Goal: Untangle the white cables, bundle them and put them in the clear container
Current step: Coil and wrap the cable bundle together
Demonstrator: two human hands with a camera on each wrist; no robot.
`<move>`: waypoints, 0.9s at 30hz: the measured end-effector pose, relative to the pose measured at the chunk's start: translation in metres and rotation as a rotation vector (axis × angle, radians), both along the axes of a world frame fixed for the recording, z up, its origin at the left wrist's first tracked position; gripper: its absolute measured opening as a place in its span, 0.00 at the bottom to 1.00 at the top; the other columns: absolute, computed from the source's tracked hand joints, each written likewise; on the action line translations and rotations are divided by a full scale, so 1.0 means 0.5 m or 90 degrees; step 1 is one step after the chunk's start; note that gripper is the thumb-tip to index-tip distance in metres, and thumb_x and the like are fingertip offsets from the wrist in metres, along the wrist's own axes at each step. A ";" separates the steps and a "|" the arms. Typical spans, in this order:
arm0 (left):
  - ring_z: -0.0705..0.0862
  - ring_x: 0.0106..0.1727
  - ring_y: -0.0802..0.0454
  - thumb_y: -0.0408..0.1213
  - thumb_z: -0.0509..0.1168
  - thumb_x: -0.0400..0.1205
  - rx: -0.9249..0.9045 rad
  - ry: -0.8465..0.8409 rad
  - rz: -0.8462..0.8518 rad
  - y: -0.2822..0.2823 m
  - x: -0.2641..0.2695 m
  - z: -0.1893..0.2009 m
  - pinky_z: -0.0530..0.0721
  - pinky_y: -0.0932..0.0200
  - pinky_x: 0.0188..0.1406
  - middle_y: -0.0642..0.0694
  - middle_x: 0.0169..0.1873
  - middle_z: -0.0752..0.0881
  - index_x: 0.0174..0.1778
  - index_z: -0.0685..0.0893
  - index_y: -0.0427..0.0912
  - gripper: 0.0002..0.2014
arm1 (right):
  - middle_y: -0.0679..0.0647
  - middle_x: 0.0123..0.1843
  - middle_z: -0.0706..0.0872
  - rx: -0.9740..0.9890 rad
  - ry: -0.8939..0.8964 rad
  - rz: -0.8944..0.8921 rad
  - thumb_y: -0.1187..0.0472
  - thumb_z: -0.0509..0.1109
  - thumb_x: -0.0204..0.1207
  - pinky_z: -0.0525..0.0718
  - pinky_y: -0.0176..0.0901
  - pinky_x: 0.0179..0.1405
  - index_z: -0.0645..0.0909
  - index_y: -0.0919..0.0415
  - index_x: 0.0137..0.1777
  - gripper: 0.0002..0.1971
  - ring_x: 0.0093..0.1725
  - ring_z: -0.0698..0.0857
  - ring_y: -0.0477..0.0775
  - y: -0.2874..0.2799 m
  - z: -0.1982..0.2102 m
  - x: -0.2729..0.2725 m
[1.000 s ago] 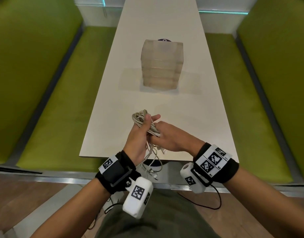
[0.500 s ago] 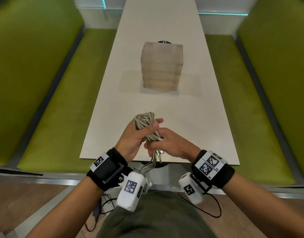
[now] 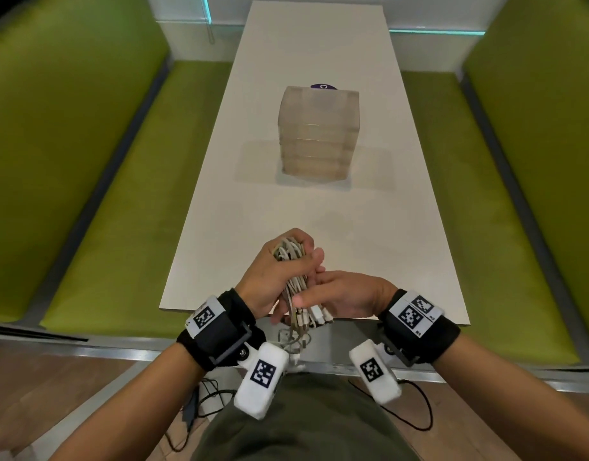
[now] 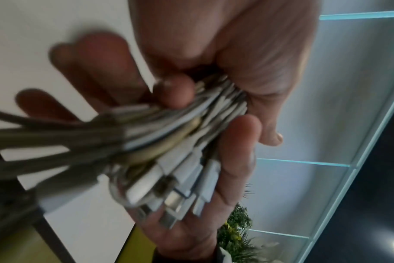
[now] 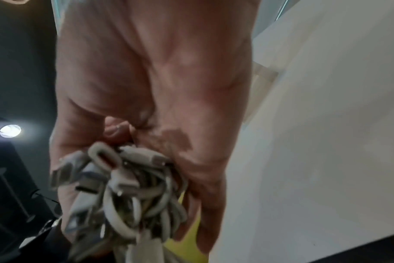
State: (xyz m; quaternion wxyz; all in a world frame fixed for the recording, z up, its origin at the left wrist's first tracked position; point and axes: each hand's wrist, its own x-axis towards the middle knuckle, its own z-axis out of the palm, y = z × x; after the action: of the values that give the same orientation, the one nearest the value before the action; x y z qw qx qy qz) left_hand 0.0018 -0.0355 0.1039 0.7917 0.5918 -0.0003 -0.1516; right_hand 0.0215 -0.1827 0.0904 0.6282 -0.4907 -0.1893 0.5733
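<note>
At 6 o'clock, over the long white counter (image 3: 319, 207) edge: left hand (image 3: 273, 274) clenches the looped bundle of white cables (image 3: 294, 277); right hand (image 3: 339, 294) grasps its lower strands. Clear plastic container (image 3: 318, 134) stands at 12 o'clock. Risk: loose plug ends dangling below could slip free, unravelling the bundle.

White cables (image 3: 294, 284) mid-bundle hidden inside hands; purple item (image 3: 323, 86) mostly behind clear container (image 3: 318, 134); wrist views blurred.

My hands (image 3: 314, 287) hold the cable bundle (image 3: 294, 281) over the worktop's (image 3: 403, 247) near edge; the container (image 3: 318, 134) stands farther back, mid-worktop.
</note>
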 end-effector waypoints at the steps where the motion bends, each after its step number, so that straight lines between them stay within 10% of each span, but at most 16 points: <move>1: 0.85 0.30 0.49 0.37 0.74 0.73 -0.001 -0.008 0.000 -0.003 0.001 -0.003 0.80 0.36 0.54 0.48 0.23 0.80 0.35 0.78 0.45 0.09 | 0.65 0.53 0.85 -0.009 -0.027 -0.003 0.63 0.67 0.78 0.80 0.56 0.65 0.78 0.75 0.59 0.16 0.56 0.83 0.59 0.000 0.000 0.003; 4: 0.84 0.26 0.50 0.37 0.74 0.72 -0.026 -0.011 0.003 -0.009 0.006 0.000 0.76 0.27 0.62 0.48 0.21 0.80 0.34 0.76 0.43 0.11 | 0.69 0.49 0.84 -0.026 -0.140 -0.056 0.69 0.66 0.77 0.80 0.54 0.66 0.79 0.76 0.55 0.11 0.55 0.83 0.57 0.002 0.009 0.006; 8: 0.84 0.24 0.54 0.35 0.69 0.76 -0.089 0.041 0.042 -0.012 0.015 0.020 0.73 0.40 0.74 0.48 0.16 0.76 0.28 0.75 0.42 0.12 | 0.59 0.40 0.88 0.033 -0.083 -0.096 0.71 0.60 0.80 0.86 0.48 0.50 0.80 0.74 0.50 0.08 0.43 0.88 0.57 0.006 0.009 -0.007; 20: 0.83 0.25 0.49 0.47 0.66 0.79 -0.010 0.005 0.023 -0.016 0.028 0.016 0.76 0.45 0.72 0.45 0.19 0.75 0.29 0.72 0.39 0.18 | 0.55 0.30 0.81 0.025 -0.113 -0.203 0.65 0.59 0.83 0.86 0.49 0.37 0.77 0.65 0.42 0.09 0.30 0.81 0.55 0.019 0.001 -0.027; 23: 0.89 0.47 0.44 0.52 0.70 0.76 0.011 -0.022 0.000 -0.003 0.034 0.011 0.81 0.40 0.65 0.44 0.32 0.85 0.41 0.78 0.42 0.16 | 0.56 0.30 0.82 -0.031 -0.170 -0.215 0.64 0.61 0.82 0.85 0.49 0.40 0.77 0.65 0.41 0.09 0.32 0.83 0.58 0.009 0.010 -0.014; 27: 0.87 0.55 0.43 0.52 0.80 0.62 -0.013 -0.017 -0.074 0.019 0.026 -0.015 0.87 0.46 0.50 0.36 0.63 0.81 0.76 0.63 0.48 0.49 | 0.55 0.31 0.83 -0.019 -0.212 -0.269 0.61 0.63 0.81 0.84 0.48 0.44 0.80 0.64 0.38 0.11 0.35 0.83 0.59 -0.002 0.029 0.004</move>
State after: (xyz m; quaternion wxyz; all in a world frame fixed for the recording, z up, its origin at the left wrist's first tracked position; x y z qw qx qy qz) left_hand 0.0148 -0.0259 0.0962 0.7874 0.5850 -0.0468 -0.1889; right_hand 0.0236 -0.1835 0.1051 0.6866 -0.6164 -0.1751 0.3436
